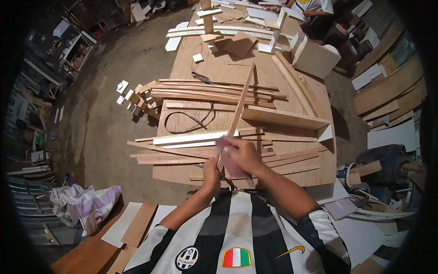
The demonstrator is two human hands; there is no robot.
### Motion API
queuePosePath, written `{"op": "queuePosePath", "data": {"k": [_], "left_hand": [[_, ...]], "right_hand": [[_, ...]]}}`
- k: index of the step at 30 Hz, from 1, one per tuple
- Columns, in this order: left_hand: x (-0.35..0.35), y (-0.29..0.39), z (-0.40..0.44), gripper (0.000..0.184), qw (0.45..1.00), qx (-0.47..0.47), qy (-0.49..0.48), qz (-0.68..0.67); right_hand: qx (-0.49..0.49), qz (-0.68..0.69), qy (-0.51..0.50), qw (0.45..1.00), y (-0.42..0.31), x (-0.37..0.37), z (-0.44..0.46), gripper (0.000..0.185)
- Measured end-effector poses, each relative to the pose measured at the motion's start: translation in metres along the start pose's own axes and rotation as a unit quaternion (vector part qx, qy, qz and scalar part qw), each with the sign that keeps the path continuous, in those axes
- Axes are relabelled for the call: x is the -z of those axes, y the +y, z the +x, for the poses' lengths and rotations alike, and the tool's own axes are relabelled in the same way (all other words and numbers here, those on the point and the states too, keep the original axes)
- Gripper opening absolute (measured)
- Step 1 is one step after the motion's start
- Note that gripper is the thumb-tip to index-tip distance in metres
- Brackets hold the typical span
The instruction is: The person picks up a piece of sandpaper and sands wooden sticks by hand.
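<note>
Near the front edge of the table, my left hand is closed round the lower end of a long thin wooden strip, which slants up and away over the other strips. My right hand is closed on a reddish-brown sheet, perhaps sandpaper, pressed against the strip just above my left hand. Part of the sheet hangs down below my right hand. A white strip and several thin wooden strips lie beneath and beside my hands.
On the plywood table lie a bundle of strips, a black cord, a long board and a box-like wooden piece. A person is at the far right. A plastic bag lies at lower left.
</note>
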State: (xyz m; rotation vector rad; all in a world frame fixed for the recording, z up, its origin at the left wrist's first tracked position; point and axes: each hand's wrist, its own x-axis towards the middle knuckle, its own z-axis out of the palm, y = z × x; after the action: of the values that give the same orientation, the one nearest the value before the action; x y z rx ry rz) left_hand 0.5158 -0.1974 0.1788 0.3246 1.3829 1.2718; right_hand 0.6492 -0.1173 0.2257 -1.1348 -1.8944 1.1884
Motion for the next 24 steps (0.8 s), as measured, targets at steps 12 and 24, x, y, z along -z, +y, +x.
{"op": "queuePosePath", "data": {"k": [12,24], "left_hand": [[0.015,-0.002,0.010,0.037,0.968,-0.141,-0.064,0.196],[0.017,0.011,0.012,0.037,0.990,-0.027,-0.058,0.123]], "right_hand": [[-0.059,-0.015,0.070,0.996,0.029,0.010,0.033,0.042],[-0.083,-0.032,0.062,0.994,0.028,0.010,0.043,0.046]]}}
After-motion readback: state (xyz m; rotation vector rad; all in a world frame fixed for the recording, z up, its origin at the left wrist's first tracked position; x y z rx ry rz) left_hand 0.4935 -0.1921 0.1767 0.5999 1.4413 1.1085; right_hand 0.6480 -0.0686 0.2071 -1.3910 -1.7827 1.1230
